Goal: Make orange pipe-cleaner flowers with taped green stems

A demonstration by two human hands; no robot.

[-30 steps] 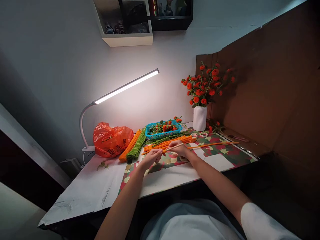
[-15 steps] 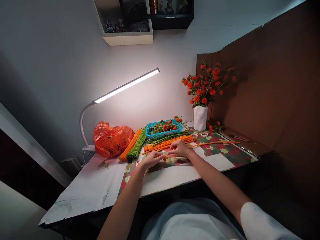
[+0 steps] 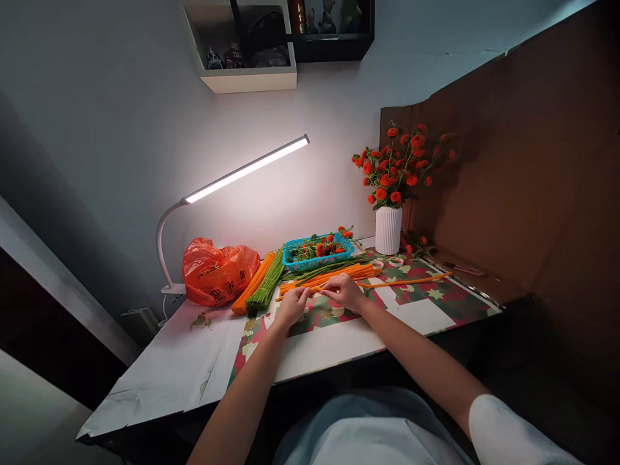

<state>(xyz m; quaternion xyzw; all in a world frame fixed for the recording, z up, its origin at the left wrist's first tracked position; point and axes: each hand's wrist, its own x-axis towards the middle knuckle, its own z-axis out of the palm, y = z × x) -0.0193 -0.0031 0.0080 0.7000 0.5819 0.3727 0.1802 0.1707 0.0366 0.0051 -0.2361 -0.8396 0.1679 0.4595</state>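
Observation:
Pinched in the fingers of my left hand (image 3: pixel 293 306) is the end of an orange pipe cleaner (image 3: pixel 407 281). My right hand (image 3: pixel 345 292) is closed on the same pipe cleaner, and its long free part runs out to the right above the mat. A short bit of orange shows between my fingertips; the pale thin stick seen there before is hardly visible now. Just behind my hands lies a loose pile of orange pipe cleaners (image 3: pixel 334 276). Green stems (image 3: pixel 329 268) rest along its far side.
Bundled orange (image 3: pixel 252 284) and green pipe cleaners (image 3: pixel 266 284) lie left, beside a red plastic bag (image 3: pixel 220 274). A blue basket (image 3: pixel 317 261) holds orange flowers. Tape rolls (image 3: pixel 396 261) and a white vase (image 3: pixel 388 231) with flowers stand right. A lit lamp (image 3: pixel 247 169) hangs overhead.
Both hands have moved slightly away from me, toward the orange pile, and turned a little. The trailing pipe cleaner's free end has drawn left.

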